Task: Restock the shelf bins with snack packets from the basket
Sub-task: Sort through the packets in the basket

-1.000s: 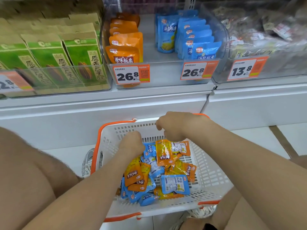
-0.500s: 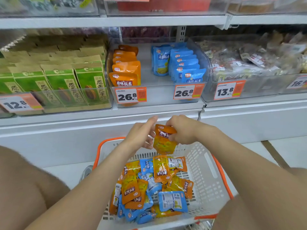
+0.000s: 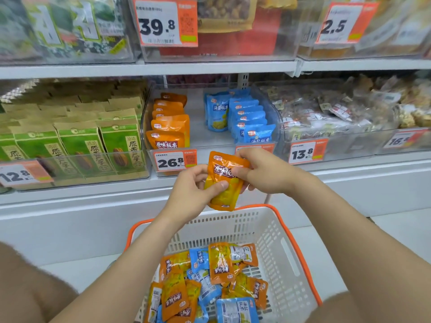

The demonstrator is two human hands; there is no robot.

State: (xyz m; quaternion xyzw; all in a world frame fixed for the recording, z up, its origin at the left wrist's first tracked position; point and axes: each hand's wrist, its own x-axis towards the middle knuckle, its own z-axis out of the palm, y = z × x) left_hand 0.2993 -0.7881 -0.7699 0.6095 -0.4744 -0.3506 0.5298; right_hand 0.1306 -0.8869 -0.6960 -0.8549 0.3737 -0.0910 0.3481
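Observation:
An orange snack packet (image 3: 224,180) hangs upright above the basket, held by both hands. My left hand (image 3: 193,192) pinches its lower left side with the thumb across the front. My right hand (image 3: 261,171) grips its upper right corner. Below, the white basket with an orange rim (image 3: 286,248) holds several orange and blue packets (image 3: 210,283). On the shelf behind stands a clear bin (image 3: 276,113), with a row of orange packets (image 3: 169,127) on its left and blue packets (image 3: 247,120) on its right.
Green cartons (image 3: 79,145) fill the bin to the left. A bin of mixed wrapped snacks (image 3: 338,110) sits to the right. Price tags 26.8 (image 3: 172,162) and 13.8 (image 3: 305,152) hang on the bin fronts. More bins line the shelf above.
Both hands came up out of the basket with one orange packet and now hold it higher, in front of the 26.8 bin. The view tilted upward.

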